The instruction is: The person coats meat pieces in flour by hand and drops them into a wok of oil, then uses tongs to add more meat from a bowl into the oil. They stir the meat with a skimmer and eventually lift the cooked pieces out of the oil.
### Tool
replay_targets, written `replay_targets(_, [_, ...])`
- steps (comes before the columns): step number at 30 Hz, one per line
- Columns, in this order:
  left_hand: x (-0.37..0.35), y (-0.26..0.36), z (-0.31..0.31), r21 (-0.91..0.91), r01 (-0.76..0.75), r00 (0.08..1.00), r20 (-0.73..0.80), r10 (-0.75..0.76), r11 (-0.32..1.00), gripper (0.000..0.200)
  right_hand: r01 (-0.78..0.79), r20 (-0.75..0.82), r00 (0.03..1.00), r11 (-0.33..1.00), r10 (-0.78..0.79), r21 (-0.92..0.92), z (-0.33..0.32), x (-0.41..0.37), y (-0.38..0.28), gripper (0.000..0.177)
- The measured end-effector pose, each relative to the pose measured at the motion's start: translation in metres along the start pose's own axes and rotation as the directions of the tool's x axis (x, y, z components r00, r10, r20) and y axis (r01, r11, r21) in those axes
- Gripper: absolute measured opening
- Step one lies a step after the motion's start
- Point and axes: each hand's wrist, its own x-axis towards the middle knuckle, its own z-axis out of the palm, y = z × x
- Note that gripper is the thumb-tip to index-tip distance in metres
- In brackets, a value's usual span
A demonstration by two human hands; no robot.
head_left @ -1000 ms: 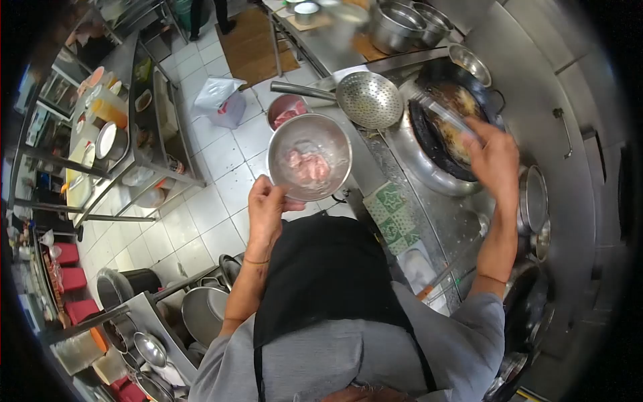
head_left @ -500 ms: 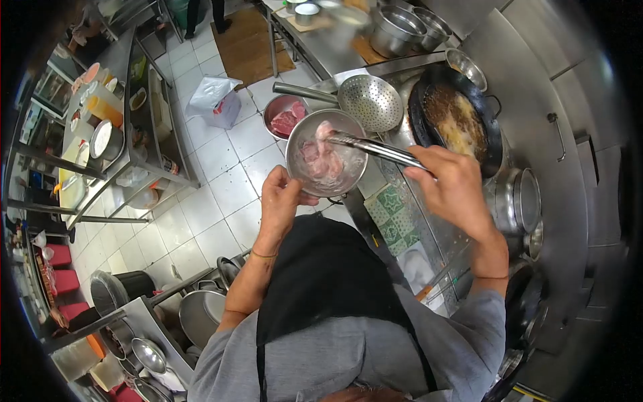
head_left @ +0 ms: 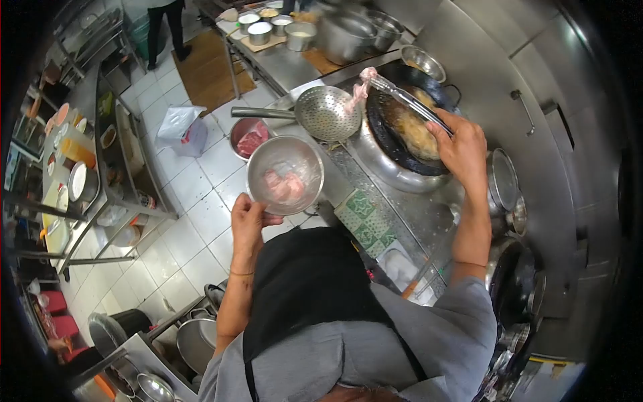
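Observation:
My left hand [head_left: 249,221] grips the near rim of a metal bowl [head_left: 309,161], in which pale raw meat [head_left: 284,185] lies. In my right hand [head_left: 462,146] are metal tongs [head_left: 405,97], closed at the tips on a dangling strip of raw meat [head_left: 362,86]. That strip hangs by the left edge of a dark wok [head_left: 380,114], beside a perforated skimmer [head_left: 328,114]. Frothy brown oil with food [head_left: 414,127] fills the wok. Beyond my bowl, a second bowl [head_left: 236,137] contains redder raw meat [head_left: 253,139].
Several small containers [head_left: 260,33] and large pots [head_left: 345,37] stand on the far counter. A plastic-wrapped bundle [head_left: 181,130] sits on the tiled floor. Left is a shelf table [head_left: 104,201] with bottles. A person's legs [head_left: 166,33] show at the back.
My right hand has carried a strip of meat in the tongs out of the bowl, up and right to the wok's edge. The view has shifted, and the bowl appears lower left.

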Motion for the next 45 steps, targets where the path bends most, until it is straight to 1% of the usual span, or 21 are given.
replay_targets(1, [-0.002, -0.001, -0.003, 0.021, 0.001, 1.0, -0.029, 0.0, 1.0, 0.013, -0.009, -0.006, 1.0, 1.0, 0.009, -0.013, 0.002, 0.003, 0.011, 0.027])
replay_targets(3, [-0.006, 0.0, -0.004, 0.01, -0.007, 0.999, -0.041, 0.007, 1.0, 0.012, -0.202, 0.07, 0.974, 0.968, 0.214, -0.148, 0.005, 0.011, 0.027, 0.027])
replay_targets(5, [-0.011, 0.004, -0.004, -0.023, -0.006, 0.996, -0.09, 0.004, 1.0, 0.012, -0.225, 0.036, 0.971, 0.955, 0.236, -0.196, 0.017, 0.021, 0.042, 0.027])
replay_targets(8, [-0.014, 0.006, -0.003, -0.033, -0.018, 0.997, -0.075, 0.016, 0.999, 0.01, -0.276, 0.081, 0.947, 0.916, 0.311, -0.291, 0.058, 0.046, 0.089, 0.027])
replay_targets(10, [-0.017, 0.007, -0.001, -0.033, -0.02, 0.998, -0.061, 0.018, 0.999, 0.01, -0.283, 0.196, 0.907, 0.885, 0.372, -0.371, 0.095, 0.063, 0.124, 0.032])
replay_targets(13, [-0.02, 0.01, 0.002, -0.048, -0.026, 0.998, -0.054, 0.023, 0.999, 0.009, -0.356, 0.165, 0.875, 0.837, 0.455, -0.416, 0.126, 0.075, 0.145, 0.037])
replay_targets(14, [-0.023, 0.013, 0.004, -0.025, -0.026, 0.998, -0.056, 0.024, 0.999, 0.01, -0.347, 0.174, 0.878, 0.843, 0.446, -0.412, 0.123, 0.075, 0.145, 0.037])
replay_targets(16, [-0.026, 0.014, 0.005, -0.007, -0.027, 0.995, -0.098, 0.027, 1.0, 0.011, -0.401, 0.024, 0.903, 0.859, 0.43, -0.318, 0.109, 0.075, 0.137, 0.039])
replay_targets(18, [-0.03, 0.015, -0.001, -0.01, -0.043, 0.994, -0.102, 0.042, 0.999, 0.01, -0.159, -0.063, 0.987, 0.97, 0.15, -0.183, 0.094, 0.065, 0.132, 0.039])
replay_targets(19, [-0.029, 0.011, -0.004, -0.025, -0.059, 0.993, -0.107, 0.056, 0.998, 0.011, -0.094, -0.081, 0.992, 0.995, 0.092, -0.021, 0.074, 0.055, 0.101, 0.037])
replay_targets(21, [-0.028, 0.011, -0.005, -0.05, -0.073, 0.993, -0.099, 0.067, 0.996, 0.013, -0.06, 0.11, 0.993, 0.988, 0.044, 0.141, 0.024, 0.03, 0.021, 0.031])
replay_targets(24, [-0.029, 0.021, 0.003, -0.049, -0.082, 0.995, -0.067, 0.079, 0.995, 0.015, 0.191, 0.231, 0.94, 0.949, -0.25, 0.25, 0.007, -0.004, -0.034, 0.027])
replay_targets(25, [-0.029, 0.023, 0.005, -0.045, -0.074, 0.996, -0.058, 0.072, 0.996, 0.015, 0.313, 0.243, 0.9, 0.924, -0.362, 0.218, 0.009, -0.012, -0.047, 0.026])
replay_targets(27, [-0.029, 0.027, 0.013, -0.029, -0.094, 0.995, -0.015, 0.094, 0.995, 0.015, 0.37, 0.298, 0.846, 0.889, -0.443, 0.269, 0.022, -0.026, -0.069, 0.026])
replay_targets(28, [-0.029, 0.03, 0.017, -0.028, -0.084, 0.996, 0.006, 0.085, 0.996, 0.015, 0.358, 0.362, 0.828, 0.9, -0.429, 0.249, 0.031, -0.03, -0.076, 0.026])
replay_targets(32, [-0.03, 0.033, 0.025, 0.053, -0.096, 0.993, 0.068, 0.093, 0.994, 0.015, 0.342, 0.448, 0.808, 0.924, -0.383, 0.172, 0.055, -0.034, -0.075, 0.024])
replay_targets(35, [-0.025, 0.029, 0.022, 0.045, -0.082, 0.995, 0.065, 0.079, 0.996, 0.015, 0.304, 0.406, 0.836, 0.927, -0.37, 0.22, 0.048, -0.037, -0.073, 0.024])
replay_targets(37, [-0.02, 0.023, 0.018, 0.025, -0.065, 0.996, 0.064, 0.063, 0.998, 0.014, 0.26, 0.245, 0.911, 0.923, -0.331, 0.283, 0.043, -0.044, -0.069, 0.025])
replay_targets(41, [-0.015, 0.017, 0.017, 0.034, -0.047, 0.997, 0.055, 0.045, 0.998, 0.013, 0.255, 0.233, 0.918, 0.928, -0.32, 0.27, 0.038, -0.047, -0.062, 0.025])
replay_targets(44, [-0.014, 0.011, 0.019, 0.023, -0.029, 0.998, 0.052, 0.027, 0.999, 0.014, 0.146, 0.221, 0.956, 0.964, -0.196, 0.224, 0.025, -0.043, -0.045, 0.023])
replay_targets(45, [-0.013, 0.009, 0.018, 0.022, -0.028, 0.999, 0.034, 0.028, 0.999, 0.014, 0.148, 0.124, 0.977, 0.974, -0.171, 0.173, 0.025, -0.042, -0.031, 0.024])
